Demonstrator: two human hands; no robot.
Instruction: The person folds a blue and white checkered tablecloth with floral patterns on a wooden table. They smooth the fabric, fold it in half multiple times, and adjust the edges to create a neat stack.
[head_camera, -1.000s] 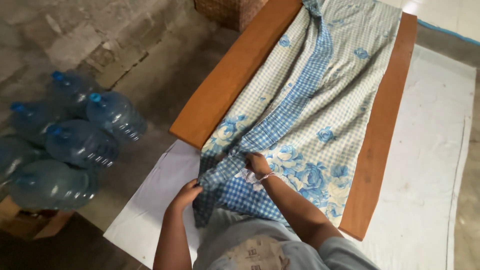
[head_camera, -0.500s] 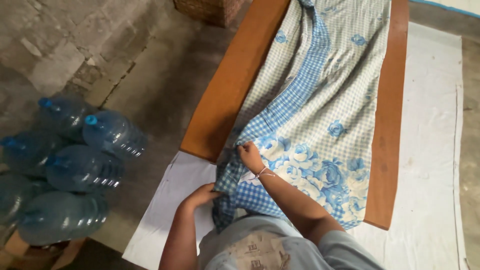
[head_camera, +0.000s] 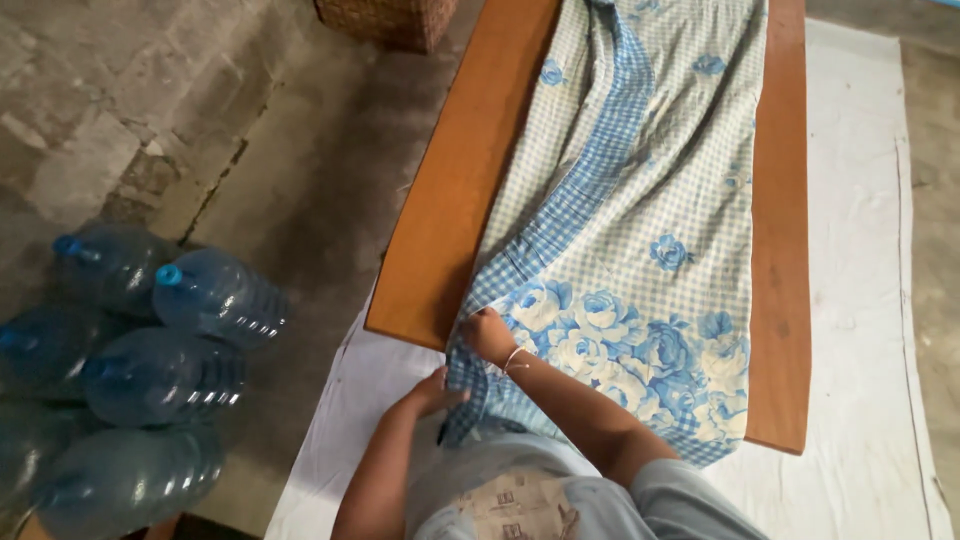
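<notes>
A blue and white checked cloth (head_camera: 640, 220) with a blue rose print lies lengthwise on a brown wooden table (head_camera: 450, 200). Its near end hangs over the table's front edge. My right hand (head_camera: 490, 335) grips the cloth's left edge at the table's near corner. Just below it, my left hand (head_camera: 435, 390) pinches the hanging part of the same edge. A thin bracelet shows on my right wrist.
Several large blue water bottles (head_camera: 210, 295) lie on the concrete floor at the left. A white sheet (head_camera: 870, 250) is spread on the floor under and around the table. A woven basket (head_camera: 385, 20) stands at the table's far left.
Both hands have shifted slightly along the cloth's left edge, staying closed on it. The camera view has moved, so the table now sits more to the right.
</notes>
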